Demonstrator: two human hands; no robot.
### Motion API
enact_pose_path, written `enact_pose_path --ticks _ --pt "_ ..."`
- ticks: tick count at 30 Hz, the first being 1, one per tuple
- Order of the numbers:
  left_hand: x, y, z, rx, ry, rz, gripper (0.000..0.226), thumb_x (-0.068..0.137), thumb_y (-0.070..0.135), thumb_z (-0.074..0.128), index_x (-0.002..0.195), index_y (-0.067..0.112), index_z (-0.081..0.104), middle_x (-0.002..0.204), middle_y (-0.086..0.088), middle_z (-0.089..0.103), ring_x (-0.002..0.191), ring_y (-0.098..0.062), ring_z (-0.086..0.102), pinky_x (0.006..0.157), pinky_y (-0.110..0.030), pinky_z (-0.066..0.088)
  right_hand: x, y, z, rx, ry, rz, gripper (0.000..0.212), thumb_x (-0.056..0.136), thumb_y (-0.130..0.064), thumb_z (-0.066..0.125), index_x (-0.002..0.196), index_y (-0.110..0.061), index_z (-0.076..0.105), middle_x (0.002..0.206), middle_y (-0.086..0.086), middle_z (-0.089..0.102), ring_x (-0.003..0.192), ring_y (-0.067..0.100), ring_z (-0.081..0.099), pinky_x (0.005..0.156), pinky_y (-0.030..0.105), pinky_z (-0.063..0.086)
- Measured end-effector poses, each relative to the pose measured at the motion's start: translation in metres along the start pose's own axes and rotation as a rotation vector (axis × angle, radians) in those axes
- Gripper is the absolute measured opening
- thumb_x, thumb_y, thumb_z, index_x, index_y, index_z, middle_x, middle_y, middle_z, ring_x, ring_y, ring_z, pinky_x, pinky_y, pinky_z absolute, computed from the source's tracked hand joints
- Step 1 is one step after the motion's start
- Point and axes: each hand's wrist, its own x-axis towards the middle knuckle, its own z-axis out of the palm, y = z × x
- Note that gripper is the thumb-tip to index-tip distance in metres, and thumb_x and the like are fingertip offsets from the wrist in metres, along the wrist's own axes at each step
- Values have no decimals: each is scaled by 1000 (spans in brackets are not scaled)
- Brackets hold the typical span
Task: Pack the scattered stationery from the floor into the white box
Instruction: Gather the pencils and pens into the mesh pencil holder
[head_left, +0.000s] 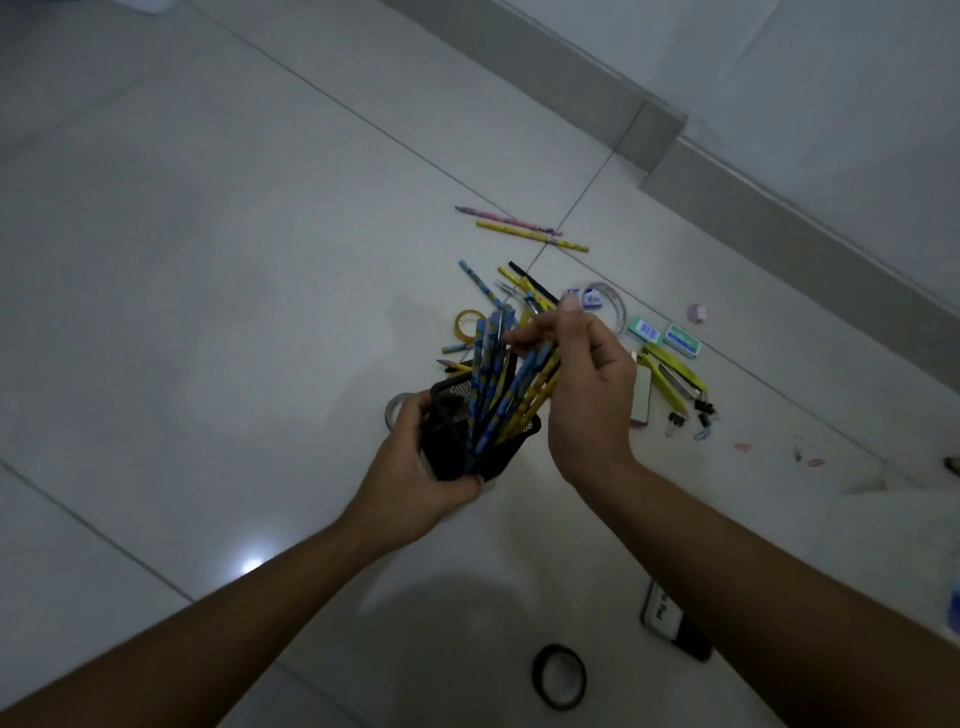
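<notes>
**Pencil bundle held in mesh cup**

Left hand (415, 467): fingers curled round black mesh cup (457, 447), gripping its wall. Standing in cup: pencils (491, 379), light, stiff, smooth, likely to fan out; best taken mid-shaft as a bundle. Right of cup: right hand (587, 384), fingers pinching the pencil tops. Further right of cup: loose stationery (672, 371) on floor (208, 260). White box not identifiable.

Black: mesh holder (467, 452), centre; tape roll (559, 676), bottom. Blue with yellow print, some plain yellow: pencils (488, 379) in holder. Upper centre: pink pencil (509, 221), yellow pencil (532, 237). Green and white: erasers (645, 330), right.

Glossy pale tiled floor (208, 234) with thin dark grout lines (363, 120), grey skirting board (779, 228) below white wall (831, 78)
</notes>
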Motion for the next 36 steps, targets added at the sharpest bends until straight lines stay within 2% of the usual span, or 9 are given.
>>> enact_pose_path --ticks 3,7,14,19,21,24,29,32,36 --pt "-2 8 -8 -14 8 -3 83 59 33 80 132 32 40 129 17 54 121 5 52 96 -13 43 7 -9 1 -27 -43 -7 37 101 -32 42 90 -8 69 91 15 74 95 32 69 94 53 51" --pt "-1 15 -13 -8 0 2 83 59 34 80 131 36 40 135 5 49 123 0 51 103 -28 46 10 -24 -3 19 -49 6 29 103 -21 41 96 -13 68 104 16 72 105 27 68 96 40 52" --pt "22 20 15 -9 -58 22 78 61 14 81 126 34 44 115 30 61 115 6 56 98 -19 48 42 -9 -84 -156 100 83 7 97 -7 51 97 -8 59 94 9 71 86 21 71 79 35 53" --pt "36 11 44 -37 -38 -9 77 53 26 82 120 40 47 117 24 63 116 0 58 99 -30 46 69 37 -153 -311 284 194 12 89 -9 62 91 -20 61 99 11 71 93 27 69 91 48 54" --pt "39 10 49 -27 -37 -9 79 52 28 82 121 38 47 119 19 64 118 -4 58 101 -34 45 74 59 -160 -370 282 184 13 87 -8 64 91 -20 61 94 7 70 90 22 68 86 42 55" --pt "44 11 47 -8 -3 -7 81 50 28 83 123 35 48 121 17 64 119 -4 58 102 -33 44 79 83 -151 -546 -28 106 20 85 -10 67 103 -17 61 101 -1 66 91 11 62 78 29 49" --pt "50 13 36 -9 109 -8 83 48 24 85 123 30 50 122 16 65 117 -5 60 100 -30 48 103 107 -131 -1126 -635 -232 68 82 -45 68 141 -22 44 144 2 46 131 22 41 105 39 35" --pt "48 14 28 2 139 -4 77 52 11 82 118 36 49 119 23 64 116 0 59 99 -21 48 118 112 -126 -1334 -754 -358 68 82 -55 60 142 -28 41 144 0 42 129 25 36 99 43 34" --pt "45 11 15 -34 192 5 76 48 25 81 117 35 50 121 20 64 117 -4 60 103 -32 47 122 114 -129 -1522 -680 -406 68 68 -63 40 120 -21 53 114 6 53 107 29 46 85 40 33"
